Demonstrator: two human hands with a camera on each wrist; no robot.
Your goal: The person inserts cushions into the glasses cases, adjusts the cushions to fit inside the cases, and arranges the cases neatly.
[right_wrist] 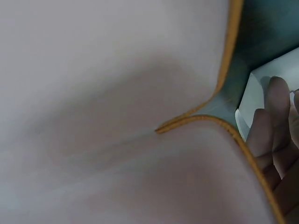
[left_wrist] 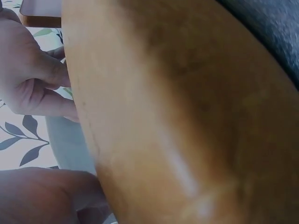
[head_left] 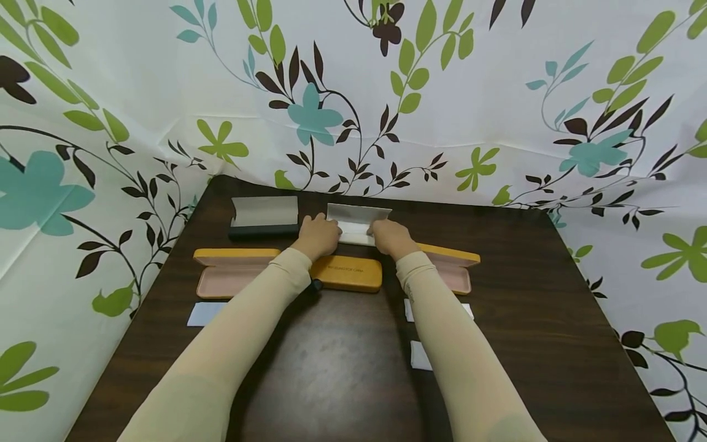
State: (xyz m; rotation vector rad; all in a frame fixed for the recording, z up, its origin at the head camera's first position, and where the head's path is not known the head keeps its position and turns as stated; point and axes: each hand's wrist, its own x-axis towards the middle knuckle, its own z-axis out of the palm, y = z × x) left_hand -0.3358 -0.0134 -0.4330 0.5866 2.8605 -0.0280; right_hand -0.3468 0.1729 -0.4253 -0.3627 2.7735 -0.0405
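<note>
At the back middle, a white hinged case (head_left: 358, 237) stands with its grey-lined lid (head_left: 359, 213) raised. My left hand (head_left: 319, 236) grips its left end, fingers curled at the rim. My right hand (head_left: 393, 238) is at the opposite end, fingertips bent over the edge; in the right wrist view its fingers (right_wrist: 278, 100) lie against the white wall, with a thin dark line beside them. What lies inside, under the hands, is mostly hidden. Just in front of the hands sits a closed yellow glasses case (head_left: 348, 274), which fills much of the left wrist view.
A black case (head_left: 264, 231), lid up, stands at back left. Open yellow cases with pink lining lie left (head_left: 229, 282) and right (head_left: 455, 276). A pale blue cloth (head_left: 204, 314) is at left, folded white cloths (head_left: 420, 356) at right. A patterned curtain (head_left: 353, 153) hangs behind the dark table.
</note>
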